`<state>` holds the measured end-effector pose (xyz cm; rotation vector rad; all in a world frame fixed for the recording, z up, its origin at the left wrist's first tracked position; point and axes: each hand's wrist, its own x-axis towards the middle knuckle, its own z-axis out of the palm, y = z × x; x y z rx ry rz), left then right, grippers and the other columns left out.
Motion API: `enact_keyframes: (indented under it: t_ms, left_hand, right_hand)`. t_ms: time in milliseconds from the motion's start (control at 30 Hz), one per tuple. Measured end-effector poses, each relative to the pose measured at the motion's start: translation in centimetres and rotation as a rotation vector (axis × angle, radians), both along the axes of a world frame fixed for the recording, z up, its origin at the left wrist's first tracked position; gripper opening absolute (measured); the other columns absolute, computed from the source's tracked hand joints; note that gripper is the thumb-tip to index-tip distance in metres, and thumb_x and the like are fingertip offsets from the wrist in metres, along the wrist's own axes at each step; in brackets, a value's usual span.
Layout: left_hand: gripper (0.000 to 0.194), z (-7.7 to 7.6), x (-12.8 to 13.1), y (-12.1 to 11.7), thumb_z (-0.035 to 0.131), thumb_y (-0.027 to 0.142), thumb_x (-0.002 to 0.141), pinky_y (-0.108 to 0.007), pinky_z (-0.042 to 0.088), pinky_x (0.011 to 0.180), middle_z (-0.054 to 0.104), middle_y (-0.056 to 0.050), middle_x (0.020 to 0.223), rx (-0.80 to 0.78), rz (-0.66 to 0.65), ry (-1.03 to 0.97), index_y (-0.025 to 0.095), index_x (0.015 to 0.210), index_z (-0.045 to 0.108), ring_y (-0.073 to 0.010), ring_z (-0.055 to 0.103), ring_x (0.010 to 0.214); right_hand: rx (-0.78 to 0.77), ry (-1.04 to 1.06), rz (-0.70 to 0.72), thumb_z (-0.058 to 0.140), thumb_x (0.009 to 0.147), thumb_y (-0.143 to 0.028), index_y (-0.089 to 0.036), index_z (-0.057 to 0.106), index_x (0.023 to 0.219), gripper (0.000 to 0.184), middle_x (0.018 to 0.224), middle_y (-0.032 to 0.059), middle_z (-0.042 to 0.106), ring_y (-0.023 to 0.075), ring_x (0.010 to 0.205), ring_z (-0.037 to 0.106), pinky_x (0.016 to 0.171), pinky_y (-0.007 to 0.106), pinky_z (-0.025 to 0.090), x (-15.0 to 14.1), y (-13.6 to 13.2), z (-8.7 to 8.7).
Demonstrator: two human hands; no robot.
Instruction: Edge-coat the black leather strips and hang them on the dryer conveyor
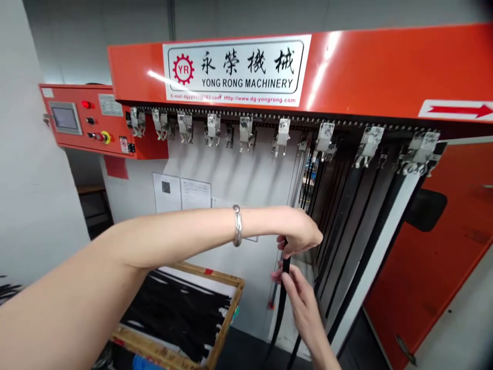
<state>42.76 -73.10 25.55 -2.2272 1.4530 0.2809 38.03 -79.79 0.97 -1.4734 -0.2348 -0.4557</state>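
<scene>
A long black strap [282, 303] hangs in front of me, its lower part trailing down past the hands. My left hand [302, 231], at the end of an arm with a silver bracelet [237, 226], is bent downward and closed on the strap's upper part. Just below it, my right hand [300, 295] pinches the same strap between thumb and fingers. A second black strap [295, 352] hangs near my right wrist. Above the hands, metal clips [282, 136] hang in a row under the orange machine beam [385, 72]. My left hand hides the strap's top end.
A wooden-framed tray [225, 329] with many black strips stands low, left of the hands. More black straps [346, 216] hang inside the machine opening at right. The control panel [82, 121] is far left, an orange door [442, 246] far right.
</scene>
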Motion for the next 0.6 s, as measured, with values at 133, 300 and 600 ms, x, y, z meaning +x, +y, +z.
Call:
enact_keyframes:
  t_ms: [133,300,600]
  left_hand:
    - [0.021,2.7,0.8,2.8,0.084,0.019,0.065,-0.032,0.042,0.067,0.066,-0.003,0.06,-0.45,-0.023,-0.309,0.018,0.055,0.066,-0.0217,0.063,0.073]
    - [0.035,7.1,3.7,3.6,0.044,0.038,0.097,-0.033,0.043,0.078,0.068,-0.008,0.082,-1.368,0.126,-0.212,0.016,0.084,0.068,-0.0204,0.061,0.082]
    - [0.028,11.0,9.8,-3.0,0.058,0.036,0.093,-0.033,0.05,0.074,0.067,-0.008,0.074,-1.598,0.286,0.803,0.012,0.08,0.06,-0.0165,0.064,0.067]
  right_hand:
    - [0.142,-0.088,-0.027,0.054,0.091,-0.061,-0.02,0.062,0.088,0.041,0.063,-0.0041,0.051,0.0092,0.048,0.043,0.043,0.021,0.037,4.2,3.0,4.3]
    - [0.192,-0.194,-0.08,0.053,0.092,-0.059,-0.019,0.057,0.087,0.041,0.066,-0.0055,0.045,0.0065,0.049,0.035,0.042,0.018,0.028,6.7,2.2,7.6]
    - [0.228,-0.269,-0.115,0.059,0.088,-0.059,-0.019,0.057,0.086,0.04,0.066,-0.006,0.044,0.0056,0.048,0.032,0.041,0.017,0.024,9.6,0.2,10.8]
